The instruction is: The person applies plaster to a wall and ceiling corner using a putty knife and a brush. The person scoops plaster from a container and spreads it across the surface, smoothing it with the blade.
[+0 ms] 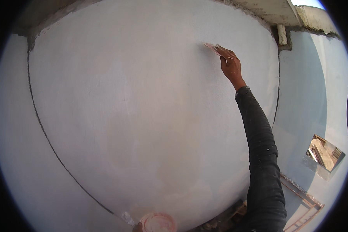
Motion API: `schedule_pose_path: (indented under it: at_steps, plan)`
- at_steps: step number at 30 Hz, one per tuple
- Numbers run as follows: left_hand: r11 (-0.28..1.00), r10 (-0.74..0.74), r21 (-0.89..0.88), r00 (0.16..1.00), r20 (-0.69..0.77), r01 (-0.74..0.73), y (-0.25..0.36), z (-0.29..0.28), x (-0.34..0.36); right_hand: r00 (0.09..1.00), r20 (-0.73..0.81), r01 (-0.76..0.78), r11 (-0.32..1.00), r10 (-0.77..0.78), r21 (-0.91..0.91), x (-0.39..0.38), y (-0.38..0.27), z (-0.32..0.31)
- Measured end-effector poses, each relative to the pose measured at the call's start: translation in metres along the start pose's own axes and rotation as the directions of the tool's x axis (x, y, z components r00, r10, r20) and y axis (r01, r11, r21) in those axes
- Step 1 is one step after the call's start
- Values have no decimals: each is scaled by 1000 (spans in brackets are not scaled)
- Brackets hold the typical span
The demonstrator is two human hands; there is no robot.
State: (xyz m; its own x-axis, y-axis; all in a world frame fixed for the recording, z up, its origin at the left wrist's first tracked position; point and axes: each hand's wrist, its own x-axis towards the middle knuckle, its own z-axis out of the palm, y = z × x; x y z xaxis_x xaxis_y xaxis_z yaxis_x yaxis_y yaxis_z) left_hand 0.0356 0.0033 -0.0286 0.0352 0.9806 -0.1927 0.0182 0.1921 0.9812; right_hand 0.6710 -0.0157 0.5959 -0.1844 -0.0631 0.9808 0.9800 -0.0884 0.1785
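Note:
My right hand (231, 65) is raised high against the pale wall (150, 96), fingers closed around a thin, pinkish putty spreader (211, 48) smeared with white. The spreader's edge meets the wall surface. At the lower edge, only a bit of my left hand (137, 227) shows, gripping the rim of a round red tub (158, 223) coated inside with white paste. Beside that hand juts a flat, white-smeared blade (127, 219); whether the same hand holds it is hidden. Faint darker, yellowish patches mark the wall's lower middle.
Dark cracks run down both corners of the wall. A concrete slab (266, 11) overhangs above, with a short pipe (282, 34) at right. The right-hand wall has a square opening (324, 152); below it stands a reddish metal frame (303, 203). Rubble (224, 222) lies low near my arm.

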Motion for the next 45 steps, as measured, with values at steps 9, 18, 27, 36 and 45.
schedule_pose_path:
  at_steps: [9, 18, 27, 36, 45]
  plan:
    - [999, -46, 5, 999, 2, 46, 17, 3, -11, 954, 290, -18, 980, 76, -198, -198, -53, 17]
    - [991, 69, 117, 998, 4, -68, 2, -8, -7, 984, 117, -120, 986, 134, -118, -96, -35, -43]
    - [990, -84, -117, 996, -20, 81, 22, -10, -24, 947, 294, 204, 953, -134, -224, 31, -45, 9]
    - [999, 30, -17, 996, -85, -32, 37, 15, -23, 908, 410, 13, 973, 85, -231, -176, -59, -12]
    - [1000, -27, 10, 998, -53, 28, 34, 6, -27, 882, 384, -226, 961, 271, -160, -383, -122, -20]
